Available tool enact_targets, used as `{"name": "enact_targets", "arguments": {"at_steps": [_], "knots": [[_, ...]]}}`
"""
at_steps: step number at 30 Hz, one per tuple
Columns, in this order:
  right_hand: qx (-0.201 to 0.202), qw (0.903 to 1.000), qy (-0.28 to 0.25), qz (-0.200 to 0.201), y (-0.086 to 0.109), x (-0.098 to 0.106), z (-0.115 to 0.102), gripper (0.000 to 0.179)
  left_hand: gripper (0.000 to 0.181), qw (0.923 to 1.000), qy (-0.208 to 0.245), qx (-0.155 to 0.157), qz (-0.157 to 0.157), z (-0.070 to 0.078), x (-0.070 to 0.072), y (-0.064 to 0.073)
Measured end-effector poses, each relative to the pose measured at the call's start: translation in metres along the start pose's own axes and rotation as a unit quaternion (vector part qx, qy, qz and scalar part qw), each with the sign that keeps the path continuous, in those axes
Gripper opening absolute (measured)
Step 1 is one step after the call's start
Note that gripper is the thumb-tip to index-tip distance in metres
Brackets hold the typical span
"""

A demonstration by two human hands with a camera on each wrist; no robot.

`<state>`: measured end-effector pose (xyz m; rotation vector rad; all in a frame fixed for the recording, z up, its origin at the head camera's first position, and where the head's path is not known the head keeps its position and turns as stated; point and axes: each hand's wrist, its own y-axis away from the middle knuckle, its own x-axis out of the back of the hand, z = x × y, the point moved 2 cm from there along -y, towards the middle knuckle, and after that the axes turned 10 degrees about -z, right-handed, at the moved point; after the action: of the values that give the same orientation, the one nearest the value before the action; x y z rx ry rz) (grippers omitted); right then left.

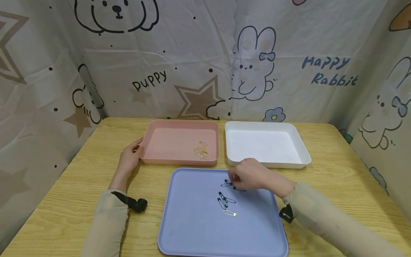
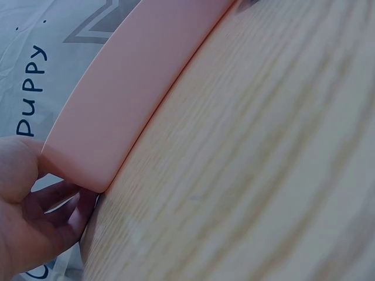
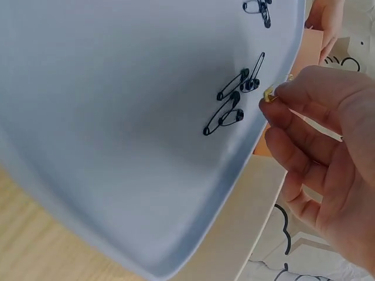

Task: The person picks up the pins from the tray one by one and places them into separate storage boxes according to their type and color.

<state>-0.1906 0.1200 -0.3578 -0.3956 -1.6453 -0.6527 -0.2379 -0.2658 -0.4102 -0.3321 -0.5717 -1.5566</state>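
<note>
My left hand [image 1: 129, 159] grips the left side of a pink tray [image 1: 178, 162], thumb at the rim and fingers curled against its wall in the left wrist view. Several gold safety pins [image 1: 203, 152] lie inside that tray, toward its right side. Over the far part of a blue tray [image 1: 192, 217], my right hand [image 1: 252, 174] pinches a gold safety pin [image 3: 268, 95] between thumb and index finger. Black safety pins [image 1: 221, 194] lie in two loose groups on the blue tray, one partly hidden under the right hand. Nearer the front, another gold safety pin [image 1: 234, 215] rests there.
A white tray [image 1: 266, 142] stands to the right of the pink one, just behind my right hand. All three trays sit on a wooden table [image 1: 324, 160]. Printed cloth [image 1: 199, 46] hangs behind the table and along its sides.
</note>
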Motion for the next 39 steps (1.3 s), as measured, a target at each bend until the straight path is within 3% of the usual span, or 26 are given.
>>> {"name": "enact_targets", "arguments": {"at_steps": [20,39], "knots": [[-0.063,0.9973,-0.024,-0.031,-0.05,0.029,0.013,0.006,0.046,1.0,0.003,-0.002,0.0,0.0,0.0,0.0],[-0.061,0.998,-0.012,-0.013,-0.075,0.033,0.016,0.008,0.046,1.0,0.002,-0.003,0.0,0.0,-0.001,0.0]]}}
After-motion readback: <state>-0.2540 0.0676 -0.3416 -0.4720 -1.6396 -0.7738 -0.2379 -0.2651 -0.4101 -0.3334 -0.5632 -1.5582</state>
